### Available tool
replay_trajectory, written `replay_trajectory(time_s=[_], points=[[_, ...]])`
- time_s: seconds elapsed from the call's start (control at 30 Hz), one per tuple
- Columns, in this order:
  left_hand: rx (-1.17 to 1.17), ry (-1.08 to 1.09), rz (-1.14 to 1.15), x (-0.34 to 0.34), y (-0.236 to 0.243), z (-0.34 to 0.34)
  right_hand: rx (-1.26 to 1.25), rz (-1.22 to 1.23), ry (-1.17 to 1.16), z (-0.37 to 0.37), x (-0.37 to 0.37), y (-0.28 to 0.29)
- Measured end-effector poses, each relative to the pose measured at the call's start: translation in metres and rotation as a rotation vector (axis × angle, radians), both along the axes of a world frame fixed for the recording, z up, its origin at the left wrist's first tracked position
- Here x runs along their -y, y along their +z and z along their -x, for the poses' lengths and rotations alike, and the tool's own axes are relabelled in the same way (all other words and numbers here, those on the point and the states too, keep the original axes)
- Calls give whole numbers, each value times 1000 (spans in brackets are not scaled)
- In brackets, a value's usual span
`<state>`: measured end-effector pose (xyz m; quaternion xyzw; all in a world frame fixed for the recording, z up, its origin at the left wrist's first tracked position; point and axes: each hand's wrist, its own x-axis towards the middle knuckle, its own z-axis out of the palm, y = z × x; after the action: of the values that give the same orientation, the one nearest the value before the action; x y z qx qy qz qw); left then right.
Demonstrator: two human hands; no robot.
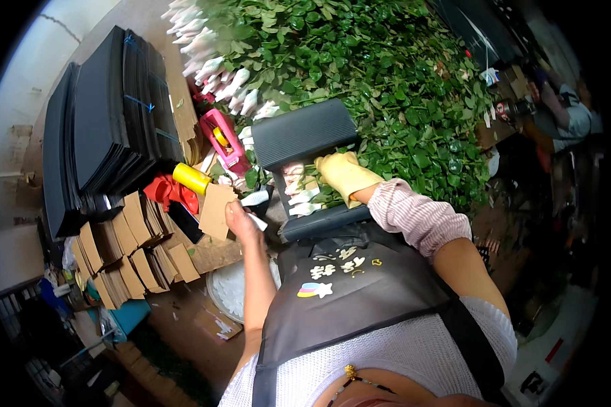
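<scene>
In my bare left hand [241,220], fingers closed, is a flat piece of brown cardboard [217,211]. White-wrapped flower buds [254,198] show right beside that hand. A black corrugated sheet [305,132] is bent open in front of my body, and several pale-wrapped rose heads [304,197] lie inside it. My right hand [343,175], in a yellow glove, curls over the leafy rose stems [329,197] within the sheet. Its fingertips are partly hidden. The sheet's near edge [326,222] rests close against my dark apron.
A large heap of leafy roses [380,88] covers the table's far side. Left stand stacked black sheets [108,115] and bundled cardboard pieces [132,254]. A pink tape dispenser [225,142], yellow roll [191,178] and red cloth [170,195] lie between. Below is a round tub [227,288].
</scene>
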<state>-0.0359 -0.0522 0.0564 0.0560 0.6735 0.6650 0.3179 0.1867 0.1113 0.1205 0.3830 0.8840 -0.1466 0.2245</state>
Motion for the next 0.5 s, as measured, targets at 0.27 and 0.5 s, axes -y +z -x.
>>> replay_trajectory(time_s=[0.27,0.5], points=[[-344,-992,388,-9,8,-26,85,222,124,22,21,67],[93,-782,241,-2,-19,-35,188,166,211,24,23,11]])
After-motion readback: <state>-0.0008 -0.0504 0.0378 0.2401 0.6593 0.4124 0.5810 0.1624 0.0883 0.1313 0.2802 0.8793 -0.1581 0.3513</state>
